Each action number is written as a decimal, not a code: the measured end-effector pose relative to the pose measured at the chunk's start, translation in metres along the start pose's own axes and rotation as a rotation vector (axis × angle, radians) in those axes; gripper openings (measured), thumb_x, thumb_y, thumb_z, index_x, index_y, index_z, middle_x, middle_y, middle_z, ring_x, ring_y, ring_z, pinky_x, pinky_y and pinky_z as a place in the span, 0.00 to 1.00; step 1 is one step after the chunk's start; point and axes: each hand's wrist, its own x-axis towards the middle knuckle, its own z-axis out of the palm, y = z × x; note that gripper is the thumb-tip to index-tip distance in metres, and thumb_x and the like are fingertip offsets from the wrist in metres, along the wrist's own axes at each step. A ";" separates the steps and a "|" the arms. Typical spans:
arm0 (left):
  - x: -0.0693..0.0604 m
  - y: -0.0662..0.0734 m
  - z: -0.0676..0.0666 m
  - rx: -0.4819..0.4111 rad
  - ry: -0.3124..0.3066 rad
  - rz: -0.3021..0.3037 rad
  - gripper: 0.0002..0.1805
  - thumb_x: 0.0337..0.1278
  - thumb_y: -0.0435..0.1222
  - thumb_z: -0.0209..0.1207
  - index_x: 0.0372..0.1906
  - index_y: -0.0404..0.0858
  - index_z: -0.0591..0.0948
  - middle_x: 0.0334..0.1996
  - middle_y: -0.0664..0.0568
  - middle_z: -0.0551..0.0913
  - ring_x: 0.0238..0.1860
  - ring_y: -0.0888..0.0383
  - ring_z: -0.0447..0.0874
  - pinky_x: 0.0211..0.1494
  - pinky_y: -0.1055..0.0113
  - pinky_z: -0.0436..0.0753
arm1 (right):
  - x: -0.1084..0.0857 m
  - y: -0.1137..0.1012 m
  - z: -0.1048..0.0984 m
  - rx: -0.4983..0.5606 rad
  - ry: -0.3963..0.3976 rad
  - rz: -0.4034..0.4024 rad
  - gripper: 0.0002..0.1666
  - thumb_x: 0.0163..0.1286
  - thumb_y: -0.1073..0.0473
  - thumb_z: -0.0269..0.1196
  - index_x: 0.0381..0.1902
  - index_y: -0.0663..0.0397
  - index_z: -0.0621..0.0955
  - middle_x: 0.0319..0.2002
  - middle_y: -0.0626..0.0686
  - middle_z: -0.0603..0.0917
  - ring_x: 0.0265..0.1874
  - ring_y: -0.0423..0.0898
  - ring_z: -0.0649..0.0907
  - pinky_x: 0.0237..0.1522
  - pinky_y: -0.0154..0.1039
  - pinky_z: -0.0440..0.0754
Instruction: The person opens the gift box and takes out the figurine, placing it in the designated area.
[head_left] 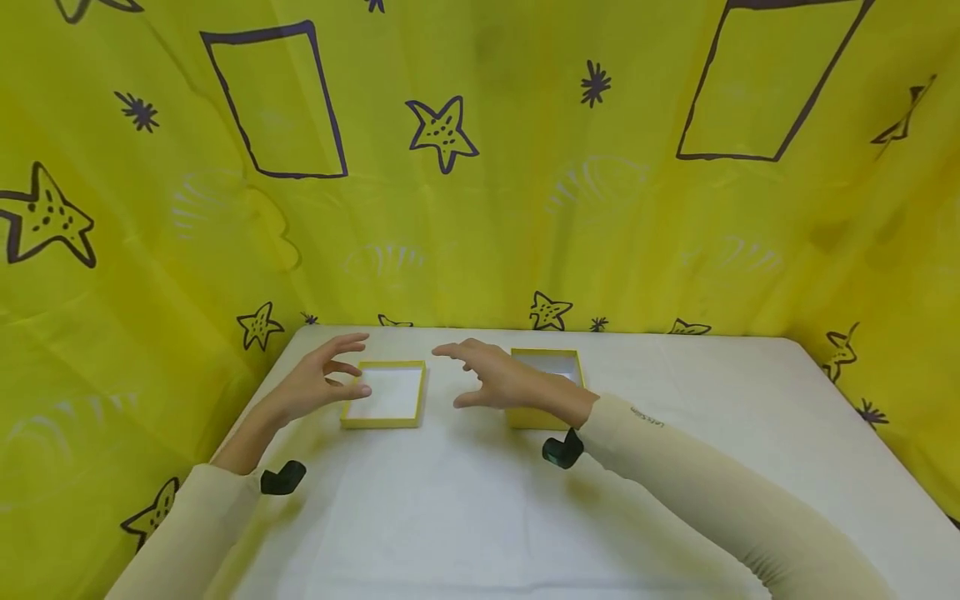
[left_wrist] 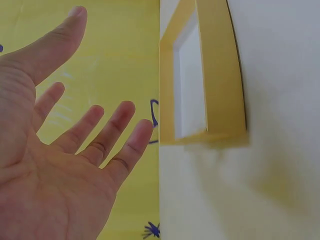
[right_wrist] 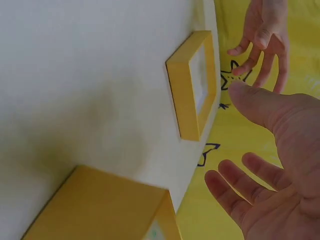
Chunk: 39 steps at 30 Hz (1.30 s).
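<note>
Left grip [head_left: 315, 383], right grip [head_left: 497, 377] wide, midair

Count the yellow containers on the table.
2: a shallow tray near the left hand; a deeper box, partly hidden by the right hand. No others show.

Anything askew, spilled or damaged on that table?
Nothing stands out. The shallow yellow tray and deeper yellow box sit flat, open side up, on the white table, with no spill or damage visible. The right arm hides part of the box from the head view.
</note>
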 end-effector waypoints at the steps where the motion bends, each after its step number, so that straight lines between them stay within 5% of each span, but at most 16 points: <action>1: 0.002 0.002 0.002 0.001 -0.002 0.011 0.46 0.59 0.38 0.73 0.79 0.45 0.63 0.74 0.39 0.65 0.62 0.37 0.78 0.58 0.54 0.84 | -0.003 0.001 -0.002 -0.003 -0.001 0.001 0.46 0.67 0.59 0.74 0.78 0.52 0.65 0.69 0.58 0.73 0.58 0.54 0.81 0.54 0.44 0.84; 17: 0.028 0.021 0.035 -0.036 -0.035 0.073 0.47 0.58 0.36 0.74 0.80 0.51 0.62 0.76 0.40 0.63 0.62 0.33 0.78 0.60 0.47 0.83 | -0.051 0.021 -0.038 -0.045 0.046 0.007 0.46 0.65 0.59 0.75 0.77 0.53 0.67 0.67 0.56 0.75 0.58 0.54 0.80 0.56 0.52 0.83; 22: 0.034 0.026 0.044 -0.047 -0.042 0.081 0.47 0.59 0.36 0.73 0.80 0.49 0.62 0.75 0.39 0.63 0.61 0.33 0.79 0.60 0.47 0.83 | -0.064 0.030 -0.045 -0.029 0.053 0.032 0.45 0.66 0.59 0.74 0.77 0.53 0.67 0.68 0.58 0.74 0.61 0.59 0.78 0.56 0.54 0.82; 29: 0.042 0.033 0.055 -0.067 -0.048 0.086 0.47 0.59 0.36 0.74 0.79 0.50 0.62 0.76 0.39 0.63 0.62 0.35 0.80 0.60 0.48 0.83 | -0.078 0.043 -0.054 -0.020 0.051 0.134 0.45 0.66 0.56 0.75 0.77 0.47 0.67 0.64 0.61 0.76 0.53 0.55 0.80 0.44 0.45 0.86; 39: 0.051 0.036 0.071 -0.075 -0.068 0.080 0.46 0.59 0.38 0.73 0.79 0.52 0.63 0.75 0.42 0.64 0.61 0.36 0.80 0.60 0.47 0.83 | -0.094 0.059 -0.059 0.002 0.052 0.164 0.45 0.64 0.60 0.75 0.75 0.53 0.68 0.61 0.59 0.79 0.50 0.60 0.81 0.51 0.56 0.84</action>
